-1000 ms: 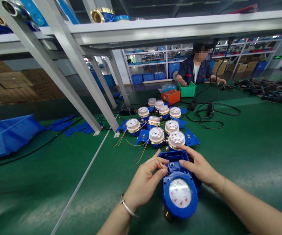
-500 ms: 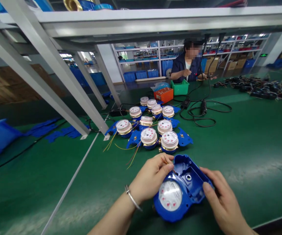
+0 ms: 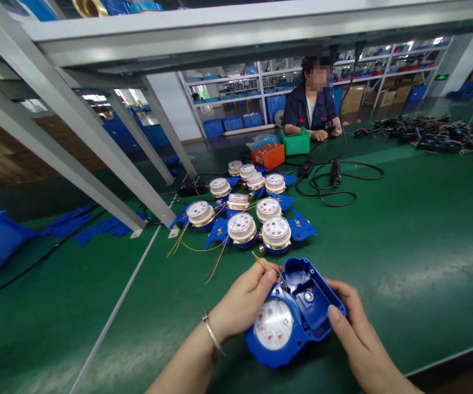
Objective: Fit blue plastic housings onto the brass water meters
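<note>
Low in the view is a blue water meter (image 3: 275, 324) with a round white dial and an open, box-shaped blue housing (image 3: 316, 303) on its right. My left hand (image 3: 246, 298), a silver bangle at its wrist, pinches thin yellow and orange wires (image 3: 278, 272) at the meter's upper left edge. My right hand (image 3: 353, 323) grips the housing's right wall, thumb on the rim and fingers behind it. Just beyond, several uncased water meters (image 3: 276, 232) stand grouped on the green table, with blue brackets and loose wires. The meter's underside is hidden.
Behind the meters stand an orange box (image 3: 268, 157) and a green bin (image 3: 296, 142). A black cable (image 3: 334, 175) loops to their right. Metal rack legs (image 3: 109, 158) rise on the left, near a blue bin (image 3: 0, 243). Across the table sits a co-worker (image 3: 310, 106).
More of the wires now show above my left fingers. The view has shifted slightly, so things sit further left. The co-worker's raised hand has come down to the table.
</note>
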`<action>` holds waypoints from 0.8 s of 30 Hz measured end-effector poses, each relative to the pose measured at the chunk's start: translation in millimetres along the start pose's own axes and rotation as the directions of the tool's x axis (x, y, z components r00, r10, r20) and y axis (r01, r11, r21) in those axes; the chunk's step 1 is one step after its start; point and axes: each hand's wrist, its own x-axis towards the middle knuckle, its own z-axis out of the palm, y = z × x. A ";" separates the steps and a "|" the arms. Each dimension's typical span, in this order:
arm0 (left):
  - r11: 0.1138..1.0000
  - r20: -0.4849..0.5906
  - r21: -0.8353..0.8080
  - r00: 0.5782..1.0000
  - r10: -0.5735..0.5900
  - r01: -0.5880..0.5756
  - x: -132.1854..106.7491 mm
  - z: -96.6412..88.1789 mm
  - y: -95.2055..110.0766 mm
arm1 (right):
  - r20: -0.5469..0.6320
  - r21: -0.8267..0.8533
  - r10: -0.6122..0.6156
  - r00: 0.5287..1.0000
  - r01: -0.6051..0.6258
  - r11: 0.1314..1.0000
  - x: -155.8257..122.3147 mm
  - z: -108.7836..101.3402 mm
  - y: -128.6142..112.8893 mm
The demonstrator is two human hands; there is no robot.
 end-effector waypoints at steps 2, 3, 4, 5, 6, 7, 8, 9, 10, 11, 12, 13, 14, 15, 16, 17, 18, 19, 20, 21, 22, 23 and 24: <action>0.996 0.007 -0.084 1.000 -0.027 0.027 -7.1 5.8 -2.8 | -0.006 0.064 0.044 0.999 -0.043 0.997 3.1 2.8 0.0; 0.991 0.005 -0.125 0.999 -0.047 0.047 -13.3 11.4 -3.1 | -0.002 0.110 0.060 0.998 -0.059 0.992 7.1 4.3 -0.6; 0.979 0.006 -0.186 0.997 -0.080 0.080 -21.0 18.6 -3.0 | 0.007 0.159 0.073 0.997 -0.073 0.985 12.8 5.7 -1.8; 0.950 0.015 -0.283 0.991 -0.130 0.128 -29.8 27.1 -2.9 | 0.018 0.201 0.081 0.997 -0.083 0.976 19.8 6.9 -3.6; 0.898 0.029 -0.400 0.981 -0.189 0.185 -39.0 36.1 -2.9 | 0.032 0.229 0.083 0.996 -0.088 0.970 27.6 7.9 -5.9; 0.823 0.035 -0.520 0.968 -0.248 0.229 -47.7 44.8 -3.5 | 0.055 0.239 0.080 0.995 -0.091 0.967 35.3 8.8 -8.4; 0.744 0.020 -0.623 0.956 -0.293 0.242 -55.3 52.4 -4.7 | 0.089 0.234 0.077 0.993 -0.096 0.968 42.3 9.5 -10.8; 0.672 -0.019 -0.704 0.941 -0.339 0.228 -61.2 58.1 -6.5 | 0.129 0.219 0.075 0.989 -0.102 0.970 47.9 10.2 -12.7; 0.620 -0.075 -0.760 0.921 -0.382 0.195 -65.1 61.4 -8.8 | 0.172 0.205 0.077 0.982 -0.112 0.972 51.7 11.0 -14.0; 0.588 -0.126 -0.793 0.901 -0.416 0.161 -67.3 62.2 -11.2 | 0.208 0.199 0.086 0.974 -0.129 0.972 53.6 12.0 -14.5; 0.570 -0.158 -0.810 0.886 -0.437 0.137 -67.8 60.8 -13.7 | 0.238 0.203 0.107 0.965 -0.157 0.966 53.7 13.0 -14.5; 0.558 -0.159 -0.820 0.884 -0.439 0.130 -67.1 57.7 -16.2 | 0.259 0.220 0.137 0.956 -0.196 0.956 52.2 14.1 -14.1; 0.549 -0.134 -0.824 0.895 -0.427 0.139 -65.7 53.6 -18.5 | 0.270 0.248 0.172 0.947 -0.241 0.938 49.5 15.2 -13.6; 0.544 -0.096 -0.825 0.912 -0.400 0.151 -64.0 49.4 -20.7 | 0.277 0.287 0.208 0.938 -0.287 0.914 46.3 16.2 -13.5; 0.542 -0.060 -0.824 0.928 -0.368 0.162 -62.1 45.5 -23.0 | 0.281 0.333 0.244 0.928 -0.332 0.882 42.7 17.3 -14.0; 0.545 -0.033 -0.821 0.940 -0.341 0.169 -60.5 42.4 -25.2 | 0.281 0.380 0.277 0.919 -0.372 0.847 39.4 18.2 -15.1; 0.550 -0.018 -0.817 0.947 -0.320 0.171 -59.0 40.3 -27.6 | 0.281 0.418 0.308 0.909 -0.405 0.813 36.5 19.1 -16.8; 0.556 -0.012 -0.814 0.952 -0.306 0.168 -57.7 39.2 -29.9 | 0.277 0.445 0.334 0.901 -0.428 0.787 34.3 19.8 -18.9; 0.562 -0.013 -0.812 0.956 -0.293 0.161 -56.6 39.0 -32.3 | 0.267 0.456 0.357 0.895 -0.444 0.772 32.7 20.4 -21.2; 0.566 -0.018 -0.810 0.960 -0.281 0.151 -55.7 39.4 -34.6 | 0.257 0.453 0.372 0.892 -0.451 0.769 31.9 20.7 -23.5; 0.569 -0.027 -0.811 0.962 -0.271 0.138 -54.8 40.3 -36.8 | 0.248 0.438 0.381 0.891 -0.454 0.776 31.7 20.9 -25.6; 0.566 -0.032 -0.815 0.965 -0.262 0.126 -54.1 41.4 -38.7 | 0.244 0.418 0.383 0.891 -0.453 0.788 31.9 20.9 -27.3; 0.557 -0.036 -0.822 0.966 -0.254 0.116 -53.5 42.5 -40.3 | 0.243 0.403 0.379 0.893 -0.448 0.798 32.4 20.8 -28.7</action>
